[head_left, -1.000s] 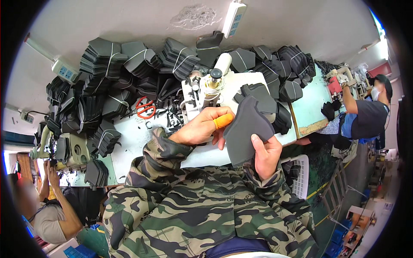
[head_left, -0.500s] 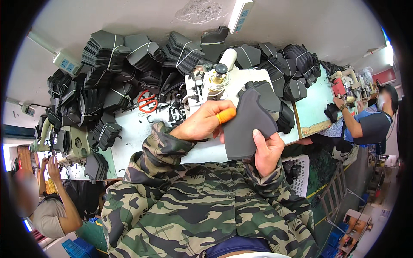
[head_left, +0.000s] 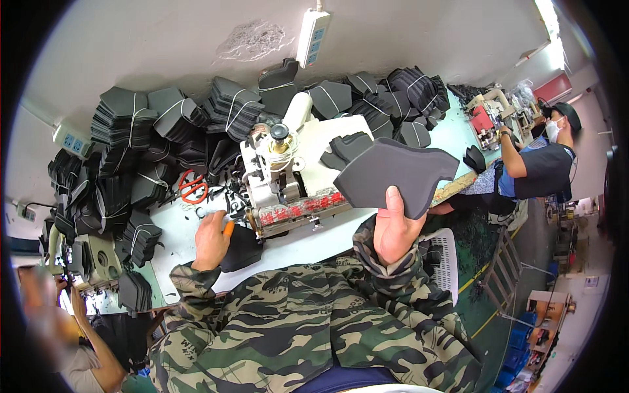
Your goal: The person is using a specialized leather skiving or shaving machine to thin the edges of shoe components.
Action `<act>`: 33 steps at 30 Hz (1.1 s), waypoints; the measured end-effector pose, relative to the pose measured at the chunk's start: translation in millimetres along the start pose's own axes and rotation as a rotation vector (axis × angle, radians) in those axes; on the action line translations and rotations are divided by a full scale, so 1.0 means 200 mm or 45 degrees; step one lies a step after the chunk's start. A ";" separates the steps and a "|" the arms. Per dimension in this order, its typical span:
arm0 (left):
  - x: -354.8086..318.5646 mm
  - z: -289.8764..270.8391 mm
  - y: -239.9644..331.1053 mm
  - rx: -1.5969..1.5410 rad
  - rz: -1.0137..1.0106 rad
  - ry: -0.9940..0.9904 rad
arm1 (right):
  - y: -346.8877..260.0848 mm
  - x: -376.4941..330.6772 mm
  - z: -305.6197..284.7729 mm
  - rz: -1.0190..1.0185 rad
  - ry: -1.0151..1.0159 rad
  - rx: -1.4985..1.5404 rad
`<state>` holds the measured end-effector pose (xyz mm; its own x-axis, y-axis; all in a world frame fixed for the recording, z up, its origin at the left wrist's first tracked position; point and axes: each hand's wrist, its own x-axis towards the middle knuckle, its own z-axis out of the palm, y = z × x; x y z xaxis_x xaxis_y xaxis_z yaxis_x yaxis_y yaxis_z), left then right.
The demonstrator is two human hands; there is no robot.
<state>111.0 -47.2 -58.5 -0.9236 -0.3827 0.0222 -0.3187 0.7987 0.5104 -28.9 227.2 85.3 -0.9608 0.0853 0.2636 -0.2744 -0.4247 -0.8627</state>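
Note:
My right hand (head_left: 397, 229) holds up a dark grey, curved-edged foam sheet piece (head_left: 393, 171), thumb on its face and fingers behind it. At the left, my left hand (head_left: 211, 241) is low over the white tabletop (head_left: 275, 257), a thumb in an orange finger cot (head_left: 228, 228) set apart from the bent fingers. Its fingertips are partly hidden, and nothing shows in its grasp. Beside it lies a flat black piece (head_left: 241, 251). A white bench machine (head_left: 275, 164) stands between my hands, with more cut grey pieces (head_left: 344, 149) on its right side.
Tied stacks of grey pieces (head_left: 121, 118) line the wall. Orange-handled scissors (head_left: 194, 187) lie among black scraps (head_left: 226, 193). A white basket (head_left: 447, 262) stands at the lower right. One co-worker (head_left: 537, 154) sits at a machine on the right, another (head_left: 92, 334) on the left.
My left hand has let go of the foam piece and moved down left to the tabletop. My right hand has turned the piece sideways. The view has shifted, exposing the machine.

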 end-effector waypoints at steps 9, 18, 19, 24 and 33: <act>-0.10 0.00 -0.04 0.213 0.004 -0.188 | 0.03 0.05 -0.01 0.103 0.016 0.083; -0.07 0.01 -0.08 0.281 0.128 -0.350 | 0.36 0.77 -0.42 0.546 -0.646 -0.782; -0.07 0.00 -0.07 0.279 0.117 -0.489 | 0.40 0.83 -0.44 0.424 -0.770 -1.265; -0.08 0.04 -0.11 0.266 0.131 -0.595 | 0.53 0.76 -0.52 -0.003 -0.653 -1.857; -0.08 0.02 -0.08 0.378 0.172 -0.421 | 0.18 0.31 0.17 -0.927 -0.684 -0.954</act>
<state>129.1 -51.2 -70.9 -0.9641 -0.1358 -0.2281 -0.1933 0.9481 0.2525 -96.5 187.0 84.7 -0.4778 -0.3778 0.7931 -0.8784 0.2189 -0.4249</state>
